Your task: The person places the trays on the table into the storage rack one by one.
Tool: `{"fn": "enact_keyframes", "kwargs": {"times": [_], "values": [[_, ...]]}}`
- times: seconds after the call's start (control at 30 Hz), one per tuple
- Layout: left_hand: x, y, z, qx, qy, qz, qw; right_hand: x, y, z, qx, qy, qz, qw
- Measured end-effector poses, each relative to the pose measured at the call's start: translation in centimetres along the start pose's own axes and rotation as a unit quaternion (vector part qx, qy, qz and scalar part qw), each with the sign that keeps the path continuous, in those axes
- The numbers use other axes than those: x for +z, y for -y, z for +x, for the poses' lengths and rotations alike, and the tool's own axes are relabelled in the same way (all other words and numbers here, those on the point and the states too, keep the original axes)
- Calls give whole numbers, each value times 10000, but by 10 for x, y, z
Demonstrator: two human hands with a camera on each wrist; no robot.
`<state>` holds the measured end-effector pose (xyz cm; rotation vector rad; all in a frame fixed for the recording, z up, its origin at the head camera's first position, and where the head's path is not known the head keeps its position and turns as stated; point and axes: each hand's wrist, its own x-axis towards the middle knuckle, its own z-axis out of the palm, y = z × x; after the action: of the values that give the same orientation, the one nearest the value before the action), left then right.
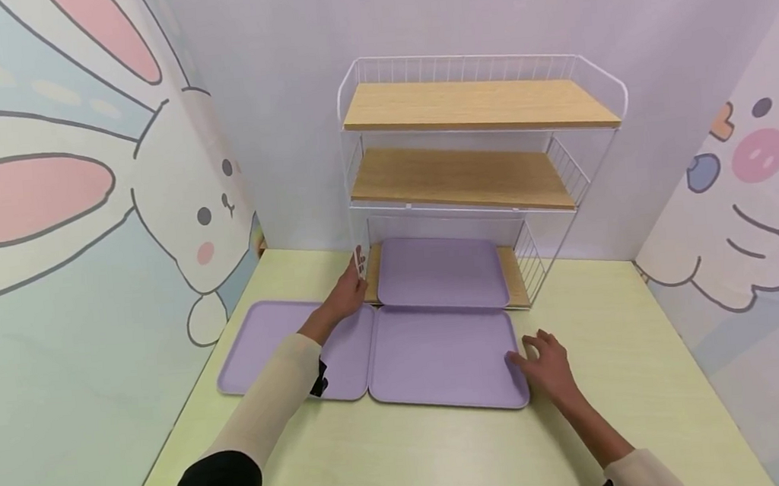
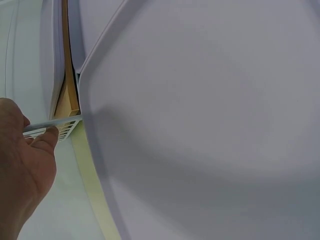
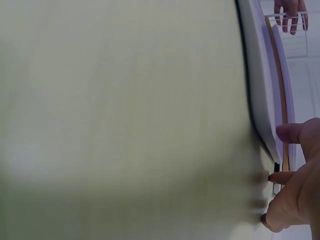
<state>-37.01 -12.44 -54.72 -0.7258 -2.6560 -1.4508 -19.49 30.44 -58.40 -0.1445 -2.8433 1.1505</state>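
My left hand (image 1: 347,290) grips the white wire side of a three-tier shelf rack (image 1: 466,172) at its lower left. In the left wrist view, the thumb and fingers close around the white wire frame (image 2: 52,121). My right hand (image 1: 549,368) is at the right edge of the front purple tray (image 1: 446,357). Its thumb (image 3: 289,133) is at the tray's rim, while the other fingers are spread outside it, low by the tabletop. Another purple tray (image 1: 443,269) lies on the rack's bottom board. A third purple tray (image 1: 267,340) is on the left, partly hidden by my left arm.
The rack's upper board (image 1: 475,103) and middle board (image 1: 460,176) are wooden, with white wire rails. A pale yellow table (image 1: 406,455) carries the rack and trays. Cloth walls with a cartoon rabbit (image 1: 186,190) and another white cartoon figure (image 1: 726,247) enclose the table.
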Motion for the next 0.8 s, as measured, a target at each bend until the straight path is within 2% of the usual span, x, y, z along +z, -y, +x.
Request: {"fn": "enact_keyframes", "kwargs": {"times": [0.07, 0.17, 0.27, 0.3, 0.53, 0.8], "values": [[0, 11, 1, 209, -62, -51, 9997, 2, -2, -5, -81, 2, -94, 9999], [0, 16, 1, 277, -121, -79, 9995, 2, 0, -11, -59, 93, -168, 9998], [0, 13, 0, 171, -116, 3, 9998, 5, 3, -14, -19, 13, -153, 9999], [-1, 5, -1, 39, -67, -5, 10000, 6, 4, -14, 17, -16, -119, 9999], [1, -8, -2, -294, 23, 210, 9993, 9, 4, -20, 343, -3, 209, 9992], [2, -5, -1, -332, 33, 102, 9994, -2, 13, -34, 883, 141, 714, 9934]]}}
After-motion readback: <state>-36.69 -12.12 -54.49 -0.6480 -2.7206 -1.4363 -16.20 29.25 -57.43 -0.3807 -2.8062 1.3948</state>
